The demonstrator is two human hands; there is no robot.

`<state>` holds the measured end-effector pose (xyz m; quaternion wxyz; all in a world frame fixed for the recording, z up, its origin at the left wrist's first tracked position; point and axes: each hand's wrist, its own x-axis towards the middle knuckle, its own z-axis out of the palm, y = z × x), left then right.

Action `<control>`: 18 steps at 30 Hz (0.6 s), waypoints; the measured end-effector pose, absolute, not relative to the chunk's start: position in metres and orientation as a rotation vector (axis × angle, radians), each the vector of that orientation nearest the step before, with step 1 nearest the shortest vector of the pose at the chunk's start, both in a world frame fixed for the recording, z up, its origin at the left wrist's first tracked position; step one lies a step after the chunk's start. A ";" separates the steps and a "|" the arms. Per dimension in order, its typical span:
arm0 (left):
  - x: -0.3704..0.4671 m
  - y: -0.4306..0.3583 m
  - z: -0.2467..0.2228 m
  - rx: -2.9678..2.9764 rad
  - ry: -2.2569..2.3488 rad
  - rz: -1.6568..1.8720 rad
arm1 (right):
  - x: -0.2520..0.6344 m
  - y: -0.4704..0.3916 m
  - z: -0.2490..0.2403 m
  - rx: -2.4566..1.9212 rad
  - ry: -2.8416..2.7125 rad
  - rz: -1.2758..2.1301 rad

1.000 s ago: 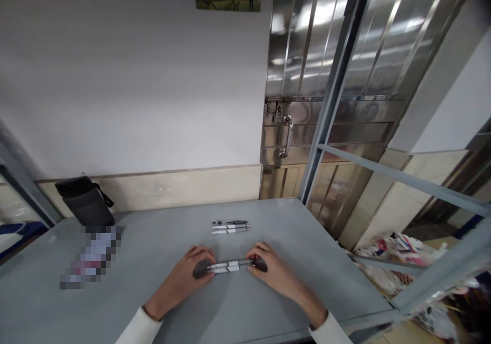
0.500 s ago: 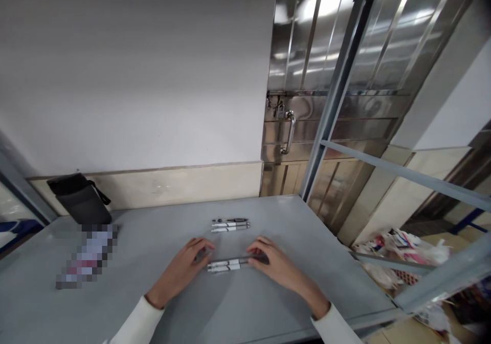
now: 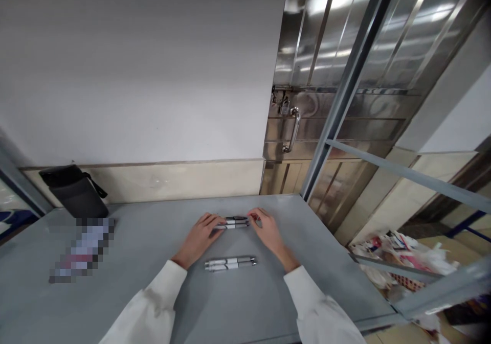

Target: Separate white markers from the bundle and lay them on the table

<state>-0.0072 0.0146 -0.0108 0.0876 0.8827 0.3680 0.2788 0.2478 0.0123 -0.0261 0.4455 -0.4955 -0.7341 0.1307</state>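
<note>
Two groups of pens lie crosswise on the grey table. At the far group, white pens [image 3: 235, 225] lie just in front of a dark pen [image 3: 236, 218]. My left hand [image 3: 205, 229] is at the left ends of this group, its fingers bent over them and hiding the tips. At the right ends is my right hand [image 3: 264, 225], thumb and forefinger curved and apart, fingertips by the dark pen's end. Nearer to me, the other white and silver pens [image 3: 230, 263] lie side by side, with neither hand on them.
On the grey table [image 3: 146, 262], a black bottle-like container [image 3: 74, 190] stands at the back left, beside a blurred-out flat item [image 3: 84, 249]. A metal frame post [image 3: 337, 114] rises at the right; plastic bags [image 3: 406, 254] lie beyond the edge.
Both hands have moved away from the near pens, forward to the far group. The near pens now lie uncovered. The camera view has shifted slightly.
</note>
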 end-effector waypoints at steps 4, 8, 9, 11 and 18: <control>-0.010 0.012 -0.013 2.633 1.130 0.788 | 0.249 0.007 -0.025 -1.244 -1.831 0.349; -0.010 0.011 -0.014 2.648 1.132 0.747 | 0.247 0.007 -0.023 -1.218 -1.822 0.384; -0.010 0.012 -0.015 2.651 1.132 0.739 | 0.246 0.007 -0.023 -1.216 -1.826 0.385; -0.011 0.012 -0.018 2.657 1.125 0.731 | 0.246 0.006 -0.022 -1.218 -1.845 0.384; -0.013 0.018 -0.025 2.653 1.083 0.716 | 0.248 0.004 -0.018 -1.211 -1.889 0.407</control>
